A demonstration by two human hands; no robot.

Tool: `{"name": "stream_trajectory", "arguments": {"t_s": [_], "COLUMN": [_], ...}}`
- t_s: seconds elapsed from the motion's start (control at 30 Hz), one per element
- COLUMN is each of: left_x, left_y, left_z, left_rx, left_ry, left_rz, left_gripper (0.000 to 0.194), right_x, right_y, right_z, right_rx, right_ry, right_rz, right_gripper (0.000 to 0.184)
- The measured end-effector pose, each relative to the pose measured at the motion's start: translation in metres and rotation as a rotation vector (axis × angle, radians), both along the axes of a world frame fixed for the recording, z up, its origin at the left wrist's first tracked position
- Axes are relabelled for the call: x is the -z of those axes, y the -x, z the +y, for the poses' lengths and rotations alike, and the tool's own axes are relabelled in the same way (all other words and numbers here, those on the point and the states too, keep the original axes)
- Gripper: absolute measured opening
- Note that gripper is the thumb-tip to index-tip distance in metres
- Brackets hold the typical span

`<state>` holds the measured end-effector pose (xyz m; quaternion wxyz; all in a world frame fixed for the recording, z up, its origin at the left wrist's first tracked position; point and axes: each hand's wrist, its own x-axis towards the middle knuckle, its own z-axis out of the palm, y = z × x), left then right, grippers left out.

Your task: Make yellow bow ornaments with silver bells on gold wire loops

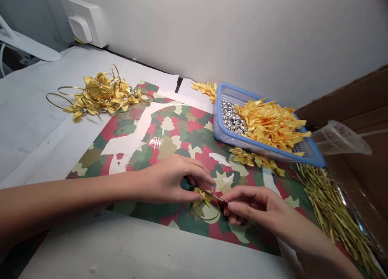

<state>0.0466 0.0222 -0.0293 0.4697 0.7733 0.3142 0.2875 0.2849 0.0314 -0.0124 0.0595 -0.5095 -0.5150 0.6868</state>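
My left hand (172,178) is closed, its thumb and fingers around a small yellow ribbon flower (205,197). A thin gold wire ring (207,219) hangs below the flower, just over the patterned sheet. In the closed fingers of my right hand (257,208) is a slim metal tool with red on its handle (224,200). Its dark tip reaches leftward to the ribbon flower. The exact kind of tool cannot be made out, and part of the flower is hidden by my left fingers.
A blue plastic basket (216,119) holds silver bells (232,119) and yellow ribbon pieces (269,121). Finished-looking flowers on gold rings (103,95) lie in a heap at the back left. Green-gold stems (336,214) and a clear plastic cup (339,139) are on the right.
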Motion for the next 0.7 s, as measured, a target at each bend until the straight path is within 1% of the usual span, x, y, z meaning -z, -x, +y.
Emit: {"name": "stream_trajectory", "arguments": {"t_s": [0.23,0.37,0.43,0.47,0.6,0.7], "left_x": [-0.002,-0.001,0.0,0.0,0.0,-0.004], "left_y": [0.001,0.001,0.002,0.002,0.004,0.004], "left_z": [-0.001,-0.001,-0.001,-0.002,-0.003,-0.004], "left_rx": [-0.003,-0.006,-0.006,-0.006,-0.025,-0.069], "left_ry": [0.003,-0.005,-0.015,-0.02,-0.061,-0.123], "left_rz": [0.01,-0.007,-0.024,-0.033,-0.042,-0.068], "left_gripper": [0.031,0.031,0.03,0.03,0.031,0.029], "right_x": [0.0,-0.004,-0.005,-0.005,0.002,0.011], "right_y": [0.001,-0.008,-0.016,-0.021,-0.036,-0.042], "right_z": [-0.001,-0.002,0.0,0.002,0.013,0.017], "right_rx": [0.012,0.052,0.088,0.092,0.172,0.137], "right_ry": [0.008,-0.07,-0.164,-0.244,-0.658,-0.937], "right_rz": [0.025,-0.05,-0.097,-0.119,-0.29,-0.417], "right_gripper": [0.029,0.027,0.028,0.03,0.042,0.038]}}
